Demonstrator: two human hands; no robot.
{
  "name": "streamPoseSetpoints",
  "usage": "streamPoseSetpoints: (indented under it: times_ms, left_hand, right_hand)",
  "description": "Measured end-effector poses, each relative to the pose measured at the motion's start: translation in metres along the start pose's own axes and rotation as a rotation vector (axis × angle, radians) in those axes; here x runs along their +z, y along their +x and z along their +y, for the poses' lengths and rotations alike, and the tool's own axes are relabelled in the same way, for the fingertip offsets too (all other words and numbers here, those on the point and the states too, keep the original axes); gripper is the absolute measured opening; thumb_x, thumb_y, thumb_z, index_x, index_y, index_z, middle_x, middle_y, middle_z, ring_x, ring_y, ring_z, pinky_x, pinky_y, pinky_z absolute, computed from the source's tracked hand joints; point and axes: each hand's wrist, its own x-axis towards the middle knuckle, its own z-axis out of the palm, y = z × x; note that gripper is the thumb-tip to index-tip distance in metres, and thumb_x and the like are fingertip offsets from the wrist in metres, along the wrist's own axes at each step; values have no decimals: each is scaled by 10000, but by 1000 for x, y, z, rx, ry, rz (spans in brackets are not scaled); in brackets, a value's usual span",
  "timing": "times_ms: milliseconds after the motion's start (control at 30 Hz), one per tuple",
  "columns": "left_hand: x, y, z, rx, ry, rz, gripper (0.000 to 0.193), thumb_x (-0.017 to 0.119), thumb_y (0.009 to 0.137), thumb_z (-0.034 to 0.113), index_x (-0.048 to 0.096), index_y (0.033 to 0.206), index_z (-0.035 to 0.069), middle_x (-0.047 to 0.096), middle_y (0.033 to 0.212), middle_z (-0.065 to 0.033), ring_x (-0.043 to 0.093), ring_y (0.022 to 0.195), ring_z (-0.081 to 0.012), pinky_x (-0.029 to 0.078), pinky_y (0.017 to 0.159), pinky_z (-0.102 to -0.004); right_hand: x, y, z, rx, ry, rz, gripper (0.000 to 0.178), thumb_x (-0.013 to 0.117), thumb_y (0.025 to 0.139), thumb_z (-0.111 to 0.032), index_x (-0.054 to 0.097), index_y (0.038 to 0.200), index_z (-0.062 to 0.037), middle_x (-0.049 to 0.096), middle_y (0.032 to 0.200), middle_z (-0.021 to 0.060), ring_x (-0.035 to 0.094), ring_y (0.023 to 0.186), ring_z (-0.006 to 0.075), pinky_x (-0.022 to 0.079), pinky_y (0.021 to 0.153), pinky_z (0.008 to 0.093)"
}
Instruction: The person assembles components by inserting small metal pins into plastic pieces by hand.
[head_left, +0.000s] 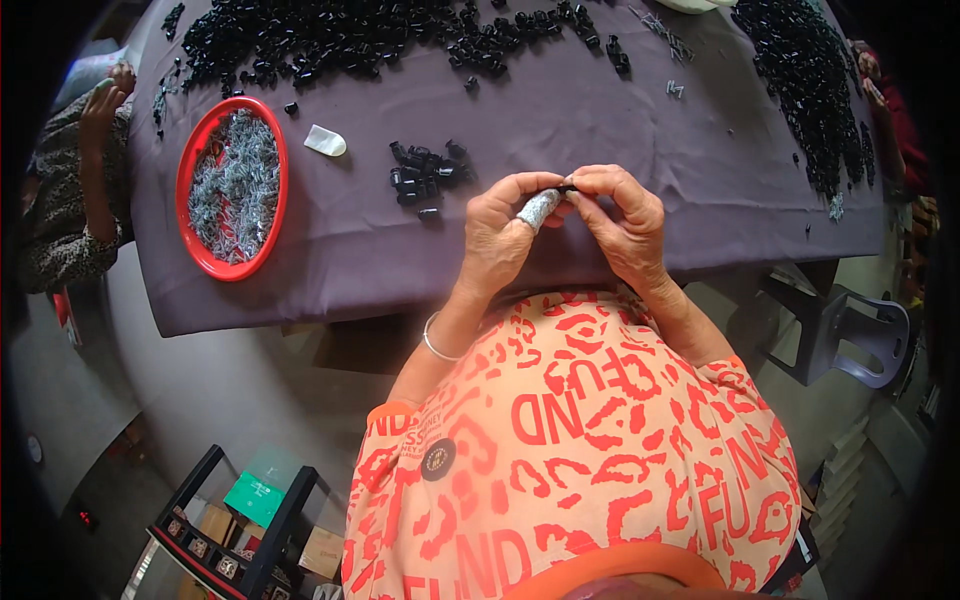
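My left hand and my right hand meet over the table's near edge, fingertips pinched together. Between them shows a small black part, mostly covered by the fingers. A pale grey wrapping appears to cover one finger of my left hand. Just beyond that hand lies a small heap of black plastic parts. Farther left, a red oval tray holds many small silvery metal pieces that look like springs. A white piece with one rounded end rests beside the tray.
Large heaps of black parts cover the table's far side and right side. Loose metal pieces lie between them. Other people sit at the left and right edges. A grey plastic chair stands at right.
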Motion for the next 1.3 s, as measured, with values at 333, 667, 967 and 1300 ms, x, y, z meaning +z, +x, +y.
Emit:
streamPoseSetpoints:
  times_ms: [333,667,967,1300]
  left_hand:
    - [13,4,-10,495,856,140,158,663,696,-52,651,842,8,555,830,-94,595,756,-243,493,638,-335]
    - [9,10,13,-208,310,9,203,643,826,93,585,982,-23,637,787,-75,572,523,-77,437,406,-199]
    - [9,22,17,-420,236,-89,270,649,850,195,594,997,-25,609,738,-60,587,545,-103,453,438,-196]
    - [6,19,11,-353,218,-165,308,606,799,77,598,1086,-33,652,822,-88,610,614,-135,481,531,-232]
  right_hand:
    - [-17,8,8,-192,-232,-110,214,640,723,101,595,903,-5,626,874,116,618,786,221,497,675,285]
    - [-15,5,13,-307,-352,-135,280,631,717,100,546,960,-10,593,856,119,595,730,254,490,631,319]
    - [-16,4,13,-284,-340,-138,325,626,730,96,519,1017,-11,583,851,116,605,715,245,499,633,319]
    - [-15,28,-7,-257,-201,-207,439,649,764,-134,523,1165,-8,558,1145,173,544,1059,325,414,930,394]
